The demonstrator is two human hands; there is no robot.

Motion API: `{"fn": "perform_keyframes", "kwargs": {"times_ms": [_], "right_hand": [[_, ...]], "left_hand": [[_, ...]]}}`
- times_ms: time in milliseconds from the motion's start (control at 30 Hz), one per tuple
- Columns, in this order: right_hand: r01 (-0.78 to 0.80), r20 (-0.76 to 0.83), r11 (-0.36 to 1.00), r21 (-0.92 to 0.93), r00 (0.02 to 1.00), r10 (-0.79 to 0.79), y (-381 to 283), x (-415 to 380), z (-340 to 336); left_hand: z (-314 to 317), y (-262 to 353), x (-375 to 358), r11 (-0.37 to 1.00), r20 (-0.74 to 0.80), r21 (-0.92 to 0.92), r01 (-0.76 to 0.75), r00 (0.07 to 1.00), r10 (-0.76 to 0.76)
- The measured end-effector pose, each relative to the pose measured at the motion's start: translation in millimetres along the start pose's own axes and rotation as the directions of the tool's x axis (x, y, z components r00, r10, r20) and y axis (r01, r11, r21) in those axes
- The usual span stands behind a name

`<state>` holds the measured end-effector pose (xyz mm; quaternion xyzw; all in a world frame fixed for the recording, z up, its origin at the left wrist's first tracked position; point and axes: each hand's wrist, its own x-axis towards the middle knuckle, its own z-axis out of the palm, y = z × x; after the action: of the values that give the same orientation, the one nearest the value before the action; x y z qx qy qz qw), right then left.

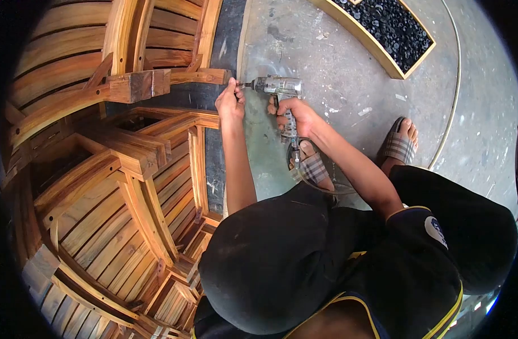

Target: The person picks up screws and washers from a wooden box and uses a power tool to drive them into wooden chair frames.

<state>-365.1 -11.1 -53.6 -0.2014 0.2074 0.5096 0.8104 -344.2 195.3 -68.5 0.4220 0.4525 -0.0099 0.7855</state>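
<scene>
My right hand (299,116) is wrapped around the grip of a silver air impact driver (281,86), a hose fitting at the bottom of its handle. The driver lies level, its dark bit (246,85) pointing left at the end of a wooden rail (214,75) on a slatted chair (72,42). My left hand (229,103) is closed in a pinch beside that rail end, around the tip of the bit. Whatever sits between the fingertips is too small and covered to make out.
More slatted wooden furniture (151,198) is stacked along the left. A wooden box (392,69) of small black parts stands on the concrete floor (349,107) at the upper right. A pale hose (456,73) runs down the right side. My sandalled feet (400,144) are close by.
</scene>
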Motion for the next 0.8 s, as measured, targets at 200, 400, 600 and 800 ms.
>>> {"fn": "perform_keyframes", "kwargs": {"times_ms": [200, 400, 600, 800], "right_hand": [[0.020, -0.046, 0.999, 0.045, 0.999, -0.018, 3.1, 19.4, -5.0], [0.034, -0.058, 0.997, 0.073, 0.998, -0.030, 3.9, 34.8, -6.7], [0.022, -0.032, 0.991, 0.135, 0.999, -0.018, 9.0, 40.2, -15.9], [0.021, 0.023, 0.985, 0.173, 0.999, -0.025, 7.2, 42.3, -17.4]], "left_hand": [[2.3, -6.2, 13.7, 0.996, 0.010, -0.087, -0.022, 1.000, 0.023], [-10.5, -4.5, 27.9, 0.951, 0.141, -0.281, 0.129, 0.986, -0.092], [-10.3, -3.5, 22.9, 0.963, 0.151, -0.244, 0.112, 0.986, -0.076], [-6.3, -3.2, 17.8, 0.991, 0.148, -0.136, -0.004, 0.989, 0.024]]}}
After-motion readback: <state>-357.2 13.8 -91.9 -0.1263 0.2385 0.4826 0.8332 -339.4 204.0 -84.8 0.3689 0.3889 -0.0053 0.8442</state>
